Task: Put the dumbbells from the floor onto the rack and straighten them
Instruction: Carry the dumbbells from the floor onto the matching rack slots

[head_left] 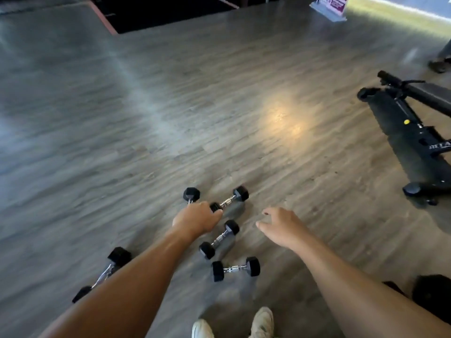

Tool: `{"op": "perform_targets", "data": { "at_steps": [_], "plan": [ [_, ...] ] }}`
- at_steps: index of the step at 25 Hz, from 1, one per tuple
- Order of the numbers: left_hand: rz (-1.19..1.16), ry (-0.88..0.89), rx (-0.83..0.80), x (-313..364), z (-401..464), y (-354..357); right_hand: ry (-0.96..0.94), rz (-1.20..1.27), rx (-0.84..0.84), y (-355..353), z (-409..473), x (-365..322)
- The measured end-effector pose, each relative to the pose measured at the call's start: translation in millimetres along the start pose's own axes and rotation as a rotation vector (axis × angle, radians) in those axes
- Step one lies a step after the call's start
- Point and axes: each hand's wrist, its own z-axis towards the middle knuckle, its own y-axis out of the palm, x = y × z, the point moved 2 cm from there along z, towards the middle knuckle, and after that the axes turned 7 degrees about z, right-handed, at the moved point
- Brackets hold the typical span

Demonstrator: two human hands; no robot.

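L hand [195, 219] fingers wrapped round far-left dumbbell [191, 194] handle, axis near-far. R hand [280, 226] open, empty. Other dumbbells black hex heads, chrome handles, on floor [122, 142].

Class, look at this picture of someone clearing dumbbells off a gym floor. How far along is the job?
Nothing looks done: no rack is in view and five dumbbells are down on the wood floor. In hand: the left hand is closed on the farthest dumbbell, and the right hand reaches open and empty. Left: lifting that one, then the other four dumbbells, racking and straightening them all.
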Motion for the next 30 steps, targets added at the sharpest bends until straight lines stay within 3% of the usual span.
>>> {"op": "perform_targets", "data": {
  "at_steps": [8, 22, 30],
  "plan": [
    [-0.046, -0.125, -0.117, -43.6, 101.5, 149.0, 0.045, -0.01, -0.134, 116.4, 128.4, 81.9],
    [-0.195, -0.261, -0.357, -117.4, 270.8, 519.7, 0.255, -0.035, -0.287, 420.7, 357.8, 288.8],
    [-0.34, -0.308, -0.322, -120.7, 289.9, 587.5, 0.263, 0.073, -0.205, 452.5, 374.9, 338.3]
  ]
}}
